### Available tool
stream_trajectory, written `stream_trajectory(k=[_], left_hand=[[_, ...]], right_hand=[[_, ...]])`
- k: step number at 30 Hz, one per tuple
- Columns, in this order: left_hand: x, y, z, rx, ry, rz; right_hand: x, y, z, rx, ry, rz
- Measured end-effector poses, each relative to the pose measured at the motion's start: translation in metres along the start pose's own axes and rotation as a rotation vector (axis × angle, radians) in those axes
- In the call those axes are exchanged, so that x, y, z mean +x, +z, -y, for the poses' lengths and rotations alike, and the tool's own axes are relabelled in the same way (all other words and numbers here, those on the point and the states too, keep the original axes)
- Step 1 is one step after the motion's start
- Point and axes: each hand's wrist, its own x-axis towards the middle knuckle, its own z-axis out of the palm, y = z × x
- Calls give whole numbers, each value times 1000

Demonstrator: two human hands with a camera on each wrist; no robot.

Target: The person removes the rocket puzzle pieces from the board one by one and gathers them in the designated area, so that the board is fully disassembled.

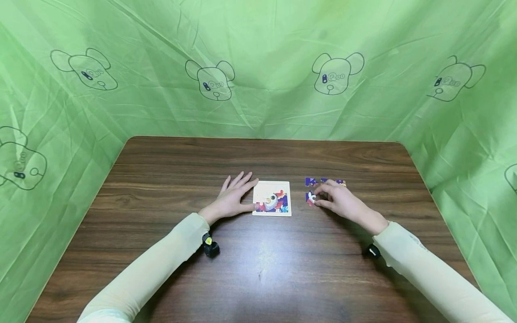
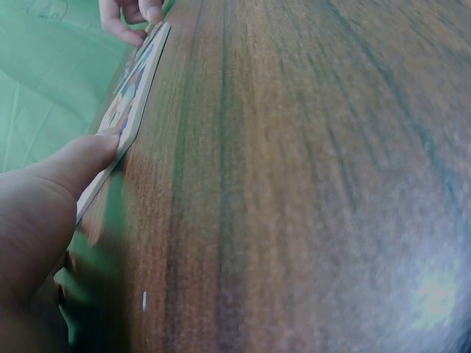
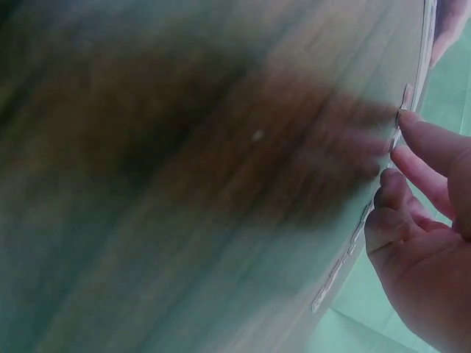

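Note:
A square puzzle tray [image 1: 264,187] with a pale frame lies on the table; joined pieces showing a white, red and purple picture fill its lower part. My left hand [image 1: 231,201] rests at the tray's left side, fingers spread, and in the left wrist view its thumb [image 2: 92,153] presses on the rim. To the right of the tray, my right hand [image 1: 343,204] pinches a small puzzle piece [image 1: 310,198] between thumb and fingers, close to the tabletop. The right wrist view has that piece [image 3: 404,99] edge-on at the fingertips.
Beyond the right hand lie more loose puzzle pieces [image 1: 310,181], partly hidden by its fingers. The brown wooden table [image 1: 258,260] has rounded far corners. Green cloth [image 1: 274,116] with printed bear outlines hangs behind it and on both sides.

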Motion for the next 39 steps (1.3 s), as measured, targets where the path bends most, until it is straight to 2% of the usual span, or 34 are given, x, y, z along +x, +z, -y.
stream_trajectory(k=[15,25,31,39], left_hand=[[0,0,-1,9,7,-4],[-1,-1,0,11,7,-2],[-1,1,1,-1,8,-4],[-1,4,4,-45,28,-21]], right_hand=[[0,-1,2,2,28,5],[6,-1,10,44,32,-6],[13,-1,19,63,44,19],[26,7,38,60,-7,-4]])
